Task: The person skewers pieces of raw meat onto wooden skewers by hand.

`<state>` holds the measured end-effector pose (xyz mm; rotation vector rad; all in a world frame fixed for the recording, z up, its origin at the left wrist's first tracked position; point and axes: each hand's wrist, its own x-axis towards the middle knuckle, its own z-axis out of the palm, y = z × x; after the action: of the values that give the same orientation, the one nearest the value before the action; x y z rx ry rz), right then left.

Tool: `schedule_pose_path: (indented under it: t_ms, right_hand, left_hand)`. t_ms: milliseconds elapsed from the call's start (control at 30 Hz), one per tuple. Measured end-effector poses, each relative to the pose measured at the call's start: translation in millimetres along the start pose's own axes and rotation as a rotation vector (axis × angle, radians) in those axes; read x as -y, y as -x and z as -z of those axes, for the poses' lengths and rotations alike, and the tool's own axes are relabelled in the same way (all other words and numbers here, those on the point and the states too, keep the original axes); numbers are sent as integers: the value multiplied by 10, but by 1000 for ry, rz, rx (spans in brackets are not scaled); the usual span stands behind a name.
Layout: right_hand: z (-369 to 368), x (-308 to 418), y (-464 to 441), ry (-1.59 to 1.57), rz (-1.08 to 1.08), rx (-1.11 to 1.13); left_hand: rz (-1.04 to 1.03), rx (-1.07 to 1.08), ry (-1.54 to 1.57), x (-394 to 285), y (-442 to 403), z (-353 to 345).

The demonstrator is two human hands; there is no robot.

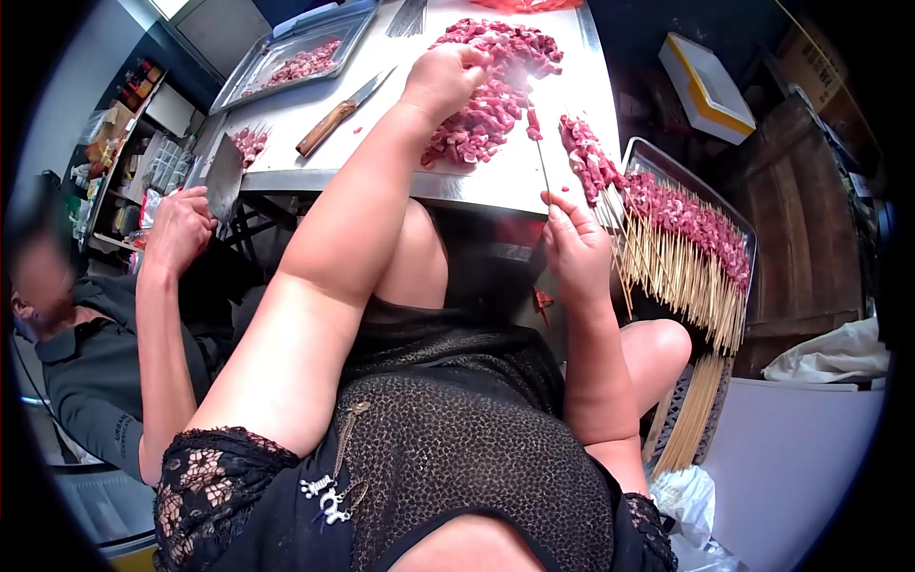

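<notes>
My left hand (446,80) reaches over the heap of cut raw meat (481,124) on the white table. Its fingers are pinched together at the meat; what they hold, if anything, is hidden. My right hand (578,246) grips the lower end of a thin skewer (544,172), which points up and away over the table. Some meat pieces (534,124) are on its upper part. To the right of that skewer, loaded meat skewers (589,157) lie at the table's edge. More fill a metal tray (753,243) beside the table.
A wooden-handled knife (329,129) and a clear tray (357,38) with meat are at left. There a co-worker's hand (178,229) is by a cleaver (225,178). Bare skewers (694,419) stand at lower right, near a white and yellow box (705,86) farther back.
</notes>
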<state>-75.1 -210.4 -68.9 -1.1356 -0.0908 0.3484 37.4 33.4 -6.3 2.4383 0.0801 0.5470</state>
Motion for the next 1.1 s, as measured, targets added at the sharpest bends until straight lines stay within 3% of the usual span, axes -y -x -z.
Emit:
schedule_pose_path:
  t_ms: [67,100,200,333,533,700,767,1100]
  right_hand:
    - [23,-68,-26,21,-18,-6]
    - [39,-111,-38,41,6,2]
    - [42,-145,-25,153,74,7]
    - [88,-141,-11,361,177,-41]
    - [110,-185,32,427,222,-33]
    - [128,-209,44,431,201,-18]
    - [124,-228,48,483,288,-11]
    - [55,-109,68,683,348,-106]
  left_hand:
    - [94,-80,534,-64,49,11]
    - [174,4,783,-127,83,65]
    - [336,88,1054,-270,144,99]
    - [370,81,1103,-332,233,52]
    - [447,-45,1345,-281,326,38]
    - [402,-165,1478,-199,250,22]
    - [360,-206,1487,-168,232,33]
    - [430,-152,1554,-271,303,42]
